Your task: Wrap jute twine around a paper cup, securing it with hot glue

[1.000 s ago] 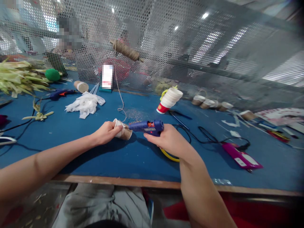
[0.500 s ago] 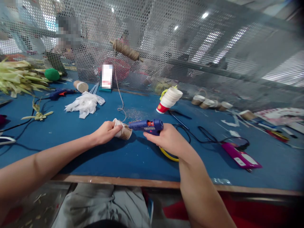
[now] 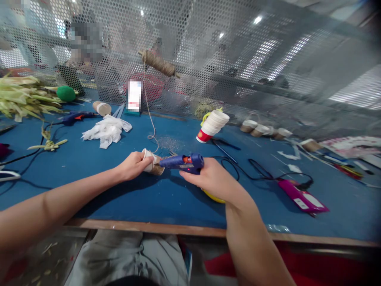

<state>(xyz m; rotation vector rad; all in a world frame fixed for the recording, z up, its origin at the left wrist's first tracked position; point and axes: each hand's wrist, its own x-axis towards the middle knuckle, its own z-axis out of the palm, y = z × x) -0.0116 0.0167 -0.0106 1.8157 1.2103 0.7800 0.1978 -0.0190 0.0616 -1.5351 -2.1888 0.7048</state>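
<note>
My left hand [image 3: 134,165] is closed around a white paper cup [image 3: 148,154] lying on its side, its lower part wrapped in brown twine [image 3: 157,169]. In my right hand [image 3: 208,174] is a blue hot glue gun [image 3: 181,162], its nozzle pointed left against or very near the twine wrapping; whether it touches I cannot tell. A loose strand of twine [image 3: 151,123] runs down from a twine spool [image 3: 157,63] on the mesh to the cup. Beneath my right hand, part of a yellow ring-shaped thing [image 3: 214,196] shows.
Behind the cup stands a tilted stack of paper cups [image 3: 212,126]. A purple power strip [image 3: 302,196] with black cable lies right. Crumpled white material [image 3: 107,129], another glue gun [image 3: 79,116] and corn husks [image 3: 26,95] are left. A perforated metal screen [image 3: 190,91] closes the back.
The glue gun has dipped slightly, its nozzle shifting a little down and left along the twine-wrapped part. My left hand still grips the cup in nearly the same place.
</note>
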